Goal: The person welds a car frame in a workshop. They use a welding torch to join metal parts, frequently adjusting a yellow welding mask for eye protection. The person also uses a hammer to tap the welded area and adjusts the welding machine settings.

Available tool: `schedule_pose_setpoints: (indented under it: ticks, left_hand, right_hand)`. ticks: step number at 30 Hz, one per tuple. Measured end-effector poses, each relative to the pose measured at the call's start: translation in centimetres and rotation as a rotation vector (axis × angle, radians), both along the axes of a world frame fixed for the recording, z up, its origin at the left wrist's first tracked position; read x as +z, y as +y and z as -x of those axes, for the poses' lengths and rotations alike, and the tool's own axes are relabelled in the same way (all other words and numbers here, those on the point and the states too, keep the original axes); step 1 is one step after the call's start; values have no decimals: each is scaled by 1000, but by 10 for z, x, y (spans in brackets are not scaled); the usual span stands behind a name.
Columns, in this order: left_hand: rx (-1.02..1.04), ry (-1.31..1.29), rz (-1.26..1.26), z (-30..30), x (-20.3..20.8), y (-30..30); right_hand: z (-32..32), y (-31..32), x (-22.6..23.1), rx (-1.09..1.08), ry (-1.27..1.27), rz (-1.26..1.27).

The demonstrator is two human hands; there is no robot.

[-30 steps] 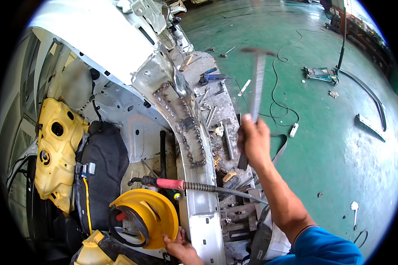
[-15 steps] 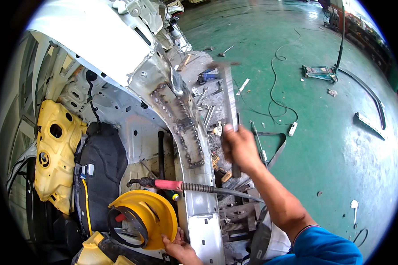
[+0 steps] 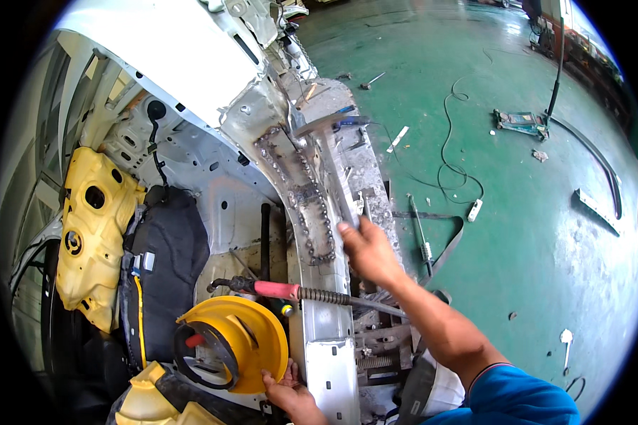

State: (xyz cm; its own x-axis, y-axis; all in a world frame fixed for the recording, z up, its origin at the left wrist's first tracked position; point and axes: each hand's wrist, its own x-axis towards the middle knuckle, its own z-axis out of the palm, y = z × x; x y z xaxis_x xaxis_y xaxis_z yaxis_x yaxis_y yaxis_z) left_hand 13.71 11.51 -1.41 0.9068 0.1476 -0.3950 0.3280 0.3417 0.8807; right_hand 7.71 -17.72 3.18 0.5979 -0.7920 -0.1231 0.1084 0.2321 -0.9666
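Note:
My right hand [image 3: 368,249] grips a metal-handled hammer [image 3: 347,202], blurred by motion. Its long narrow head [image 3: 326,126] is over the upper end of a rusty, weld-dotted patch [image 3: 308,202] on the bare metal car body rail. Low in the view, my left hand [image 3: 289,395] holds the rim of a yellow welding helmet [image 3: 262,340], thumb on the near side and fingers behind. The helmet's black headband faces up. Just above it, a welding torch [image 3: 276,290] with a red handle lies across the rail, its hose passing under my right forearm.
Left of the rail, a yellow tank [image 3: 96,241] and a black padded part [image 3: 166,262] lie inside the car body. Loose tools rest on a grey platform [image 3: 376,170]. On the green floor are a cable [image 3: 443,149], a strap [image 3: 452,248] and a floor jack [image 3: 521,122].
My right hand has swung the hammer left, from above the platform to the patched rail. My left hand stays at the helmet's rim. The whole view has shifted slightly.

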Motion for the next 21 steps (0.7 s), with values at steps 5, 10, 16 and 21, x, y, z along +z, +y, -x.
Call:
schedule_pose_setpoints:
  ticks: [5,10,16,21]
  left_hand:
    - [-43,-39,23,3,-5,5]
    - [-116,-29,75,-2,-15,0]
    - [-26,-16,9,-1,-4,4]
    - [-44,-21,20,3,-5,2]
  right_hand:
    - [29,-43,19,-553,-350,-18]
    - [-34,-11,-20,-382,40,162]
    - [-1,-14,10,-12,40,45]
    - [4,-22,18,-445,-290,-6]
